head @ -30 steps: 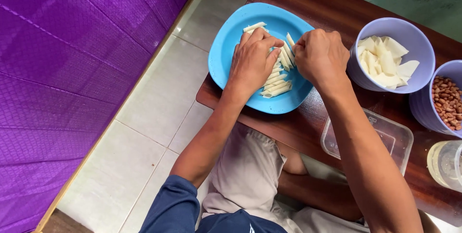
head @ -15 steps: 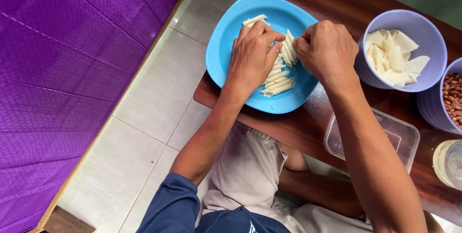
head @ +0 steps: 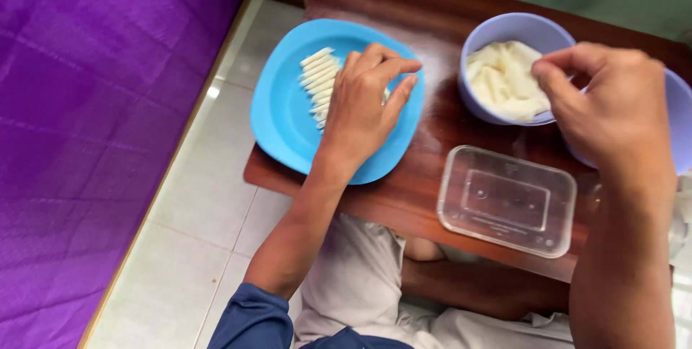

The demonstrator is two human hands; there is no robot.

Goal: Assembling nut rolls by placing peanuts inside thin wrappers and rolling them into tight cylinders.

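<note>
A blue plate point(head: 285, 115) on a low dark wooden table point(head: 432, 183) carries a row of pale rolled sticks point(head: 317, 75). My left hand point(head: 364, 111) hovers over the plate's right side, fingers loosely curled with nothing in them, covering some of the sticks. My right hand point(head: 613, 111) is over the rim of a lilac bowl point(head: 483, 35) filled with thin white wrappers point(head: 501, 78). Its thumb and fingers are pinched together at the bowl's right edge; whether they grip a wrapper cannot be told.
An empty clear plastic tub point(head: 508, 201) lies near the table's front edge. Part of a second lilac bowl point(head: 681, 104) shows behind my right hand. A purple cloth point(head: 94, 104) covers the left; pale floor tiles point(head: 209, 197) lie between it and the table.
My right hand has left the blue plate and moved right to the bowl of wrappers. My left hand stays over the plate. The view has shifted and drawn closer.
</note>
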